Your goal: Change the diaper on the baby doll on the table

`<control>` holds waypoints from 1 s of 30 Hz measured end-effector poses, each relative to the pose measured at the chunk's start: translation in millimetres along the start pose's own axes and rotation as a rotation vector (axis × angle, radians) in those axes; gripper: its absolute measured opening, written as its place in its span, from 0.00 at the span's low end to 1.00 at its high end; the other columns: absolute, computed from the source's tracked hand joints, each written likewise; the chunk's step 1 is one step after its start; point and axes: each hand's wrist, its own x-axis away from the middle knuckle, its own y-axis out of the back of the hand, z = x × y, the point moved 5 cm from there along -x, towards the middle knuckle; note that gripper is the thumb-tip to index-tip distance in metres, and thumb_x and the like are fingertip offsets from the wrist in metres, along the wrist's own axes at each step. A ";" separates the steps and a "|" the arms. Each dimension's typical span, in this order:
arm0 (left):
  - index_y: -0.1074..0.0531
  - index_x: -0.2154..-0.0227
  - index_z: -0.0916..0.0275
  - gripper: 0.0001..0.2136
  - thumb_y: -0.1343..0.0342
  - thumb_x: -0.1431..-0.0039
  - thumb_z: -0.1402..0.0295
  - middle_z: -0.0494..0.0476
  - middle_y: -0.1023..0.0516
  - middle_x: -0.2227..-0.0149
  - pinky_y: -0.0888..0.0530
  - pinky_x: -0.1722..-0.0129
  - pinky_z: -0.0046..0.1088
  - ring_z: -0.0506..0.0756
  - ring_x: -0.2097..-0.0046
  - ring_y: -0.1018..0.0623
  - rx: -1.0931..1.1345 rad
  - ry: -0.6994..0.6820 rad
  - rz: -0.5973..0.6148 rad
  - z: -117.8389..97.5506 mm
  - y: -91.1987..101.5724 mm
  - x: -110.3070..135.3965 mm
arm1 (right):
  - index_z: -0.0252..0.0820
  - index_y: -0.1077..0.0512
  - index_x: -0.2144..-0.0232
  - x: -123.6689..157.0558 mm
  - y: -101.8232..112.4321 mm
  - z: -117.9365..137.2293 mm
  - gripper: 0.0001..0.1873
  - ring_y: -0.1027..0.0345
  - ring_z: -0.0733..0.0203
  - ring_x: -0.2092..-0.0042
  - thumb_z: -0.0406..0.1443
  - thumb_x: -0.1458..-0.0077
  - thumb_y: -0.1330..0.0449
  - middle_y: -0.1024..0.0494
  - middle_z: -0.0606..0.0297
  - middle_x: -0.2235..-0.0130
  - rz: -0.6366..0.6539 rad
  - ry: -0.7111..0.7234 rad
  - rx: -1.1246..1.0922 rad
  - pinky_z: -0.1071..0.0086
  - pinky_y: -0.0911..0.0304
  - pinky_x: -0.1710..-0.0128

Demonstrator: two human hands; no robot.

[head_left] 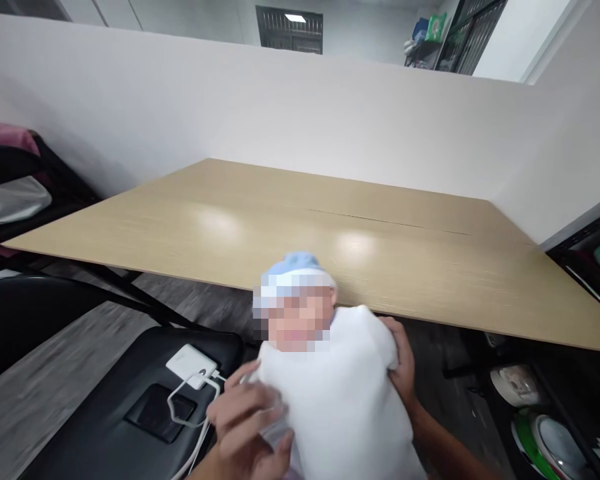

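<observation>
In front of me is a small bundled figure, which looks like a baby doll (340,393), wrapped in thick white cloth. It wears a light blue cap (300,263) with a white band, and its face is blurred out. The head is close to the table's front edge. My right hand (403,360) grips the bundle's right side, with its fingers partly hidden behind the cloth. On the other side, my left hand (247,423) is at the cloth's left edge, fingers bent and apart, slightly smeared by motion. I see nothing between its fingers and thumb.
A wooden table (260,200) stretches ahead to a white partition (305,113). At left, a black chair (90,407) carries a white power bank (193,365), a cable and a black phone (160,412). A dark shelf with containers (555,440) stands low at right.
</observation>
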 end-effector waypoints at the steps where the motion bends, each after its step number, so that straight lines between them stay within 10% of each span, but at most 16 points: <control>1: 0.32 0.43 0.40 0.27 0.36 0.46 0.59 0.54 0.24 0.56 0.20 0.48 0.59 0.64 0.59 0.21 -0.027 -0.043 -0.046 -1.2 3.8 -17.4 | 0.50 0.25 0.46 1.3 9.9 -6.0 0.21 0.23 0.50 0.51 0.44 0.41 0.35 0.17 0.64 0.50 -0.084 -0.029 0.003 0.60 0.29 0.52; 4: 0.35 0.37 0.52 0.31 0.33 0.42 0.63 0.66 0.24 0.41 0.19 0.47 0.51 0.69 0.42 0.21 -0.045 -0.004 0.171 6.9 -9.9 -68.5 | 0.46 0.25 0.45 -2.4 33.0 -18.9 0.25 0.23 0.45 0.47 0.48 0.41 0.36 0.17 0.59 0.47 -0.269 -0.094 0.038 0.55 0.29 0.49; 9: 0.34 0.38 0.55 0.25 0.38 0.32 0.54 0.60 0.17 0.45 0.21 0.52 0.39 0.65 0.50 0.15 0.091 0.241 0.583 35.5 -59.1 -115.4 | 0.45 0.25 0.47 -35.0 59.8 -25.0 0.24 0.24 0.47 0.51 0.47 0.43 0.37 0.16 0.59 0.51 -0.298 -0.147 0.161 0.57 0.30 0.52; 20: 0.33 0.38 0.55 0.30 0.37 0.36 0.46 0.60 0.17 0.45 0.25 0.54 0.38 0.67 0.50 0.16 0.090 0.191 0.709 60.1 -113.3 -180.1 | 0.47 0.26 0.52 -91.3 129.2 -55.2 0.13 0.26 0.42 0.52 0.43 0.36 0.42 0.18 0.53 0.53 0.187 0.020 0.910 0.54 0.32 0.53; 30: 0.29 0.42 0.58 0.27 0.37 0.35 0.44 0.61 0.17 0.45 0.26 0.48 0.40 0.66 0.46 0.20 0.009 0.120 0.683 89.3 -106.4 -167.8 | 0.46 0.27 0.51 -76.5 140.7 -84.9 0.20 0.27 0.42 0.51 0.53 0.29 0.44 0.19 0.54 0.53 0.207 0.049 0.951 0.53 0.32 0.51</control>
